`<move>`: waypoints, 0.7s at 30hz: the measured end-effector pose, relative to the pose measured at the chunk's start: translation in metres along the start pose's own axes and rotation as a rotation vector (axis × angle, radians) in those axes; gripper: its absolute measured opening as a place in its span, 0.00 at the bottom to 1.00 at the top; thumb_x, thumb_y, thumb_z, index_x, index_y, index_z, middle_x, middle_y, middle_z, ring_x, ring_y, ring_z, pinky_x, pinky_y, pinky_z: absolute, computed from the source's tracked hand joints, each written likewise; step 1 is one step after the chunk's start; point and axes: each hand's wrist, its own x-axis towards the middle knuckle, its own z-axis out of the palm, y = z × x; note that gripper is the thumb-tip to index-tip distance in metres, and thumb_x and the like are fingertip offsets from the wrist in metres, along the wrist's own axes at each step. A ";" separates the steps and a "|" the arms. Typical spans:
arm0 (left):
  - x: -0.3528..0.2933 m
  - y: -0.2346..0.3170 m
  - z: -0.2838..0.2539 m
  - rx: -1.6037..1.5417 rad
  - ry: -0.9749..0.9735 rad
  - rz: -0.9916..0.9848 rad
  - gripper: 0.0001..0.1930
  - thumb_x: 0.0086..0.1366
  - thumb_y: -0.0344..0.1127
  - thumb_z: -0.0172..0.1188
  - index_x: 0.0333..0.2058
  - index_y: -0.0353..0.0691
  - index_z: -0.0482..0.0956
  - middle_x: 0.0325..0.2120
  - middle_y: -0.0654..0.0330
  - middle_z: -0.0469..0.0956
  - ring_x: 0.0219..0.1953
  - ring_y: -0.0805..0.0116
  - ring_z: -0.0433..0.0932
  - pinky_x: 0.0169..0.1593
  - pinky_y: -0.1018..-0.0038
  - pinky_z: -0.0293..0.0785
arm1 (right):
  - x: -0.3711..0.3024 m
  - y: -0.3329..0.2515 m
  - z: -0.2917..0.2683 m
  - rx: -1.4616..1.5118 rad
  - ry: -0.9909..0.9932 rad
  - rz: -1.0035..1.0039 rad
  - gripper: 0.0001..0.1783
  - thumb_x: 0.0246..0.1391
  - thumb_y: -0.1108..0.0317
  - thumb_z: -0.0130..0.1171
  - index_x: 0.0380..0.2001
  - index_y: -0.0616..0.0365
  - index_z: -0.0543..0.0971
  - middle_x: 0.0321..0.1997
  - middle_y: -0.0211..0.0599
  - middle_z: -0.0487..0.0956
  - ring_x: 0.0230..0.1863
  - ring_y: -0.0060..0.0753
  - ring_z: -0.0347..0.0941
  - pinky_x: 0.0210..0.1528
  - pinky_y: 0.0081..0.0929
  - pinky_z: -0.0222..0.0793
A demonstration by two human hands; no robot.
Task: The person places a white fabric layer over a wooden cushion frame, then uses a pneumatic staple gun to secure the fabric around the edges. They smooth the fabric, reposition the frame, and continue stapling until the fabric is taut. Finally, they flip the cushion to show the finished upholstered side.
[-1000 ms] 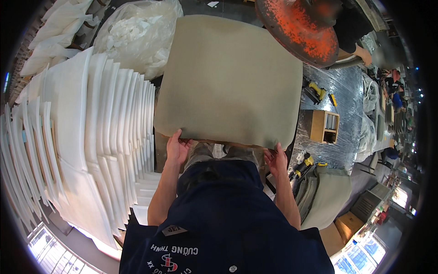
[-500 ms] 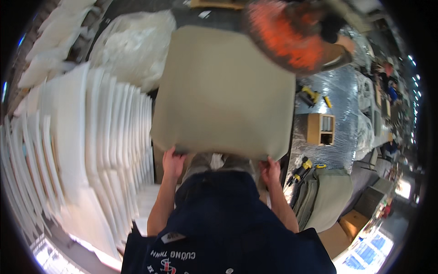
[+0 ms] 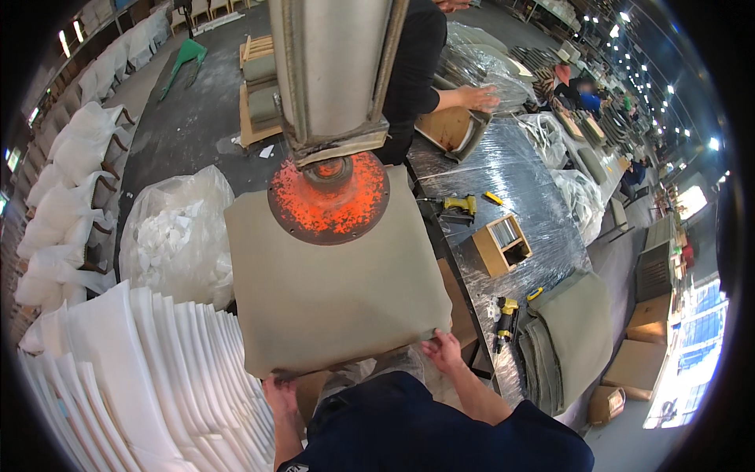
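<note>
An olive-grey fabric-covered seat cushion [image 3: 338, 299] lies flat in front of me. Its near left corner is held by my left hand [image 3: 281, 397], fingers closed and partly hidden under the edge. At the near right corner my right hand [image 3: 444, 351] pinches the rim, thumb on top. Over the far part of the cushion sits a round, worn red press plate [image 3: 329, 200] on a thick grey column [image 3: 334, 71]. It covers part of the surface; whether it touches the fabric I cannot tell. What supports the cushion is hidden.
Left stand many white foam sheets [image 3: 134, 346] and a bag of scraps [image 3: 179, 236]. The film-wrapped table [image 3: 448, 177] at right carries yellow-black air tools [image 3: 460, 206], a wooden box [image 3: 503, 245] and stacked olive-grey covers [image 3: 574, 338]. A co-worker's open hand [image 3: 476, 98] is beyond.
My view has swung, and the blur has gone. Relative to the cushion, the red plate has shifted from its far right corner to over its far middle. Both hands keep hold of the near corners.
</note>
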 end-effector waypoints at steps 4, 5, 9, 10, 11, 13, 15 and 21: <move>0.029 0.029 -0.030 0.533 0.381 0.417 0.23 0.70 0.40 0.58 0.60 0.38 0.67 0.43 0.54 0.76 0.43 0.64 0.78 0.45 0.71 0.76 | 0.019 -0.035 -0.016 -0.152 0.271 -0.294 0.13 0.65 0.61 0.58 0.48 0.53 0.71 0.33 0.29 0.72 0.29 0.26 0.72 0.31 0.30 0.74; 0.036 0.038 -0.033 0.658 0.362 0.535 0.26 0.71 0.40 0.57 0.62 0.37 0.63 0.44 0.51 0.75 0.43 0.63 0.78 0.46 0.71 0.76 | 0.027 -0.043 -0.021 -0.301 0.326 -0.359 0.15 0.65 0.60 0.57 0.50 0.54 0.71 0.32 0.28 0.72 0.27 0.22 0.70 0.30 0.25 0.72; 0.099 0.070 -0.024 1.089 0.174 0.793 0.24 0.74 0.41 0.54 0.61 0.32 0.69 0.53 0.45 0.76 0.51 0.56 0.79 0.56 0.64 0.73 | 0.087 -0.065 -0.043 -0.874 0.271 -0.705 0.22 0.67 0.56 0.55 0.55 0.62 0.75 0.46 0.45 0.82 0.47 0.40 0.79 0.50 0.34 0.75; 0.093 0.084 -0.006 1.002 0.129 0.738 0.22 0.74 0.42 0.53 0.58 0.30 0.73 0.54 0.46 0.76 0.53 0.54 0.79 0.57 0.64 0.73 | 0.085 -0.065 -0.019 -1.009 0.252 -0.684 0.24 0.68 0.55 0.52 0.55 0.64 0.75 0.53 0.54 0.81 0.57 0.52 0.77 0.60 0.38 0.70; 0.088 0.098 0.001 1.118 0.152 0.757 0.23 0.74 0.44 0.52 0.57 0.31 0.73 0.49 0.47 0.80 0.50 0.56 0.80 0.55 0.65 0.74 | 0.069 -0.067 0.016 -1.160 0.233 -0.786 0.25 0.68 0.54 0.51 0.55 0.64 0.76 0.55 0.56 0.80 0.59 0.58 0.75 0.59 0.42 0.71; 0.084 0.101 0.024 1.187 0.135 0.637 0.21 0.75 0.47 0.50 0.47 0.32 0.79 0.33 0.51 0.83 0.37 0.60 0.81 0.44 0.67 0.74 | 0.067 -0.071 0.023 -1.263 0.255 -0.786 0.22 0.68 0.55 0.52 0.51 0.62 0.79 0.48 0.56 0.82 0.54 0.60 0.77 0.55 0.44 0.73; 0.083 0.101 0.032 1.248 0.126 0.597 0.20 0.75 0.47 0.50 0.42 0.32 0.79 0.30 0.51 0.82 0.33 0.61 0.79 0.41 0.66 0.73 | 0.066 -0.073 0.021 -1.308 0.270 -0.804 0.20 0.68 0.56 0.52 0.47 0.62 0.81 0.42 0.54 0.83 0.47 0.56 0.79 0.50 0.44 0.73; 0.075 0.094 0.026 1.247 0.106 0.606 0.21 0.76 0.46 0.50 0.31 0.31 0.74 0.22 0.54 0.74 0.26 0.65 0.70 0.36 0.66 0.70 | 0.065 -0.065 0.016 -1.205 0.177 -0.841 0.19 0.70 0.60 0.50 0.36 0.67 0.79 0.27 0.49 0.78 0.29 0.39 0.72 0.37 0.38 0.69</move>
